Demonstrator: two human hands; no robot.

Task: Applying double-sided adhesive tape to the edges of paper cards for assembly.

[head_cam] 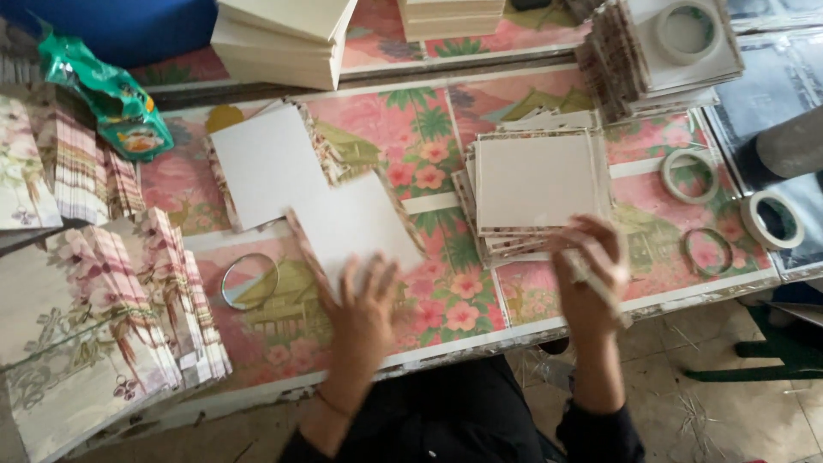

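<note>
The person has two bare hands, the left hand [364, 313] and the right hand [590, 270]. Both forearms are uncovered. A thin bracelet [333, 403] sits on the left wrist. The clothing [463, 420] below is dark, with a dark sleeve [604, 433] on the right arm.

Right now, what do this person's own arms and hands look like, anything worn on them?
Both hands are bare, no gloves. The left hand has a thin bracelet at the wrist. Both forearms are uncovered, with dark sleeves pushed up towards the elbows. The right hand shows no ring or watch.
</note>
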